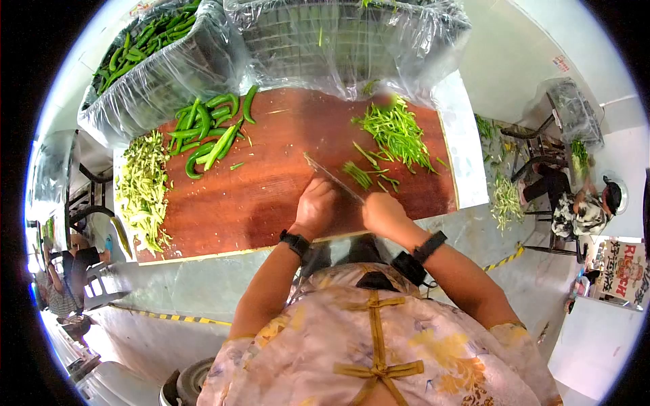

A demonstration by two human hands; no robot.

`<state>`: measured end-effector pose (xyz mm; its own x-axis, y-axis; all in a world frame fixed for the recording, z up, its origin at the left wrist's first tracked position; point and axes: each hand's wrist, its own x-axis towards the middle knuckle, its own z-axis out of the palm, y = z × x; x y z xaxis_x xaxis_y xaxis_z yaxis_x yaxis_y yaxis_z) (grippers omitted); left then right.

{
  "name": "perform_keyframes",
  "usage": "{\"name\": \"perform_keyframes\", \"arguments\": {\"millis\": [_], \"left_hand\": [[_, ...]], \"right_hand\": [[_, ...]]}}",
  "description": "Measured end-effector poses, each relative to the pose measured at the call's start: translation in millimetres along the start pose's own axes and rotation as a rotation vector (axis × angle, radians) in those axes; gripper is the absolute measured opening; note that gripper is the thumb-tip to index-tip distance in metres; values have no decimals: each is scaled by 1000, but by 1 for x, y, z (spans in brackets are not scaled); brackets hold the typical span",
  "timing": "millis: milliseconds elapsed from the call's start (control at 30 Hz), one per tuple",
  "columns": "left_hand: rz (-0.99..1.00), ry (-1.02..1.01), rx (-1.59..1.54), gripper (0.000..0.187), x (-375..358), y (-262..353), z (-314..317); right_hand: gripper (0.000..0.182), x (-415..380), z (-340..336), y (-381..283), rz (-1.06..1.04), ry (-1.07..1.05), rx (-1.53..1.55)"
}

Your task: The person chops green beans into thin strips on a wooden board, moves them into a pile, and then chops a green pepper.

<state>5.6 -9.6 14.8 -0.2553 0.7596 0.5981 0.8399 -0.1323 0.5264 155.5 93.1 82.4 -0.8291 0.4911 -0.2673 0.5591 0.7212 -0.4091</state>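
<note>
My right hand is wrapped round the handle of a knife, whose thin blade slants up and left over the brown board. Left of the blade, my left hand is closed with its fingers curled; whatever it may hold is hidden. Just right of the blade lies a small bunch of cut green pepper strips. Beyond it is a larger heap of green strips. Whole green chili peppers lie at the board's upper left.
Pale green trimmings are piled along the board's left edge. Behind the board stand a plastic-lined crate of peppers and another lined crate. One person sits at the far right; another person is at the left.
</note>
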Motion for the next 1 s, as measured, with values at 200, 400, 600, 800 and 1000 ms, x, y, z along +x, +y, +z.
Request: {"name": "perform_keyframes", "arguments": {"millis": [200,400,600,800,1000], "left_hand": [[-11,-60,-14,11,-7,-5,4],[12,-22,63,17,-7,-2,1],[-18,-72,152,7,-9,-3,4],[-12,-49,50,6,-8,-6,4],[-49,-78,-8,15,-5,-1,-2]], "right_hand": [[25,27,11,-12,9,64,20],[28,5,11,10,58,145,13],[30,-22,2,5,7,58,8],[29,-22,2,5,47,4,8],[28,-19,-5,2,82,-90,15]]}}
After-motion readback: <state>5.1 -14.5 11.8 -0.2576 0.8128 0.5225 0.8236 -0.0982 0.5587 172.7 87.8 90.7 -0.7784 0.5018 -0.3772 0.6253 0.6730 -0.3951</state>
